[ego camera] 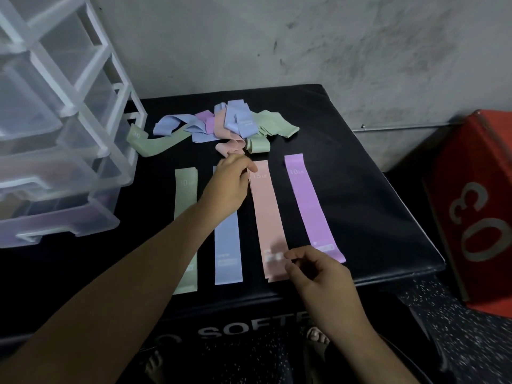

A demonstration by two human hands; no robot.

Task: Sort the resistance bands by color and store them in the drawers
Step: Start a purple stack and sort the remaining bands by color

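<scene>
Peach band [267,217] lies flat on the black box [374,189], in a row with the green band [185,195], blue band [227,245] and purple band [307,203], one colour per lane, probably to keep the sorting clear. The left hand [231,184] reaches toward twelve o'clock, fingers curled on the peach band's top corner, apparently pinching it. The right hand [318,273] hovers at its six o'clock end, thumb and forefinger nearly meeting; whether they grip it I cannot tell. The pile [230,123] sits at twelve, the drawers [55,134] at ten.

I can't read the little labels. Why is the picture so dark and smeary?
Head view: the light is dim, so the black box swallows detail; the right hand smears at its fingertips over the peach band, likely motion blur; the drawer unit at the left edge looks soft and bent by the wide lens; the left hand is sharper.
</scene>
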